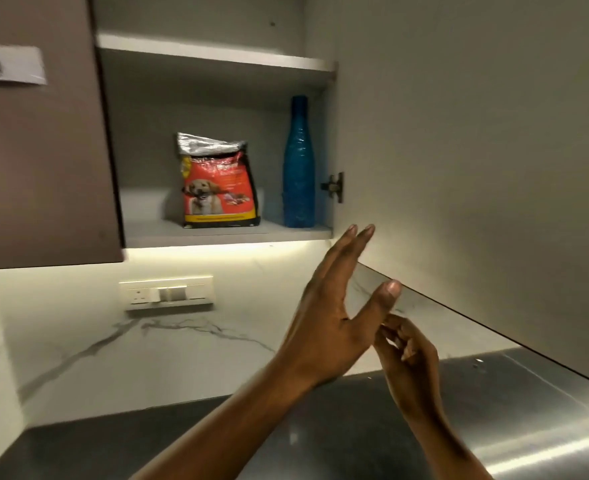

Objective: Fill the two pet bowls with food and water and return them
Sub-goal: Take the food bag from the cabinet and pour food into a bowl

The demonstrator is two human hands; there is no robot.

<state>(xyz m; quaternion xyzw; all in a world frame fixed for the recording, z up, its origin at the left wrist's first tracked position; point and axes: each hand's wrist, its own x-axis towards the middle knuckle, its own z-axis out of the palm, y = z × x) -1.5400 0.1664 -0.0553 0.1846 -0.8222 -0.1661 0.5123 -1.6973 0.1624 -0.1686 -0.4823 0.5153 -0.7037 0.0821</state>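
Note:
A red dog food bag (219, 188) with a folded silver top stands on the lower shelf of an open wall cabinet. A tall blue bottle (299, 168) stands to its right on the same shelf. My left hand (331, 306) is raised below the shelf, fingers straight and apart, holding nothing, its fingertips at the lower edge of the open cabinet door (476, 168). My right hand (407, 351) is just beneath the left thumb, fingers loosely curled, empty. No pet bowls are in view.
The open door hangs out to the right, its bottom edge slanting above my hands. A closed brown cabinet door (40, 161) is at the left. A switch and socket plate (166, 294) sits on the marble backsplash. A dark counter and a steel surface (528, 410) lie below.

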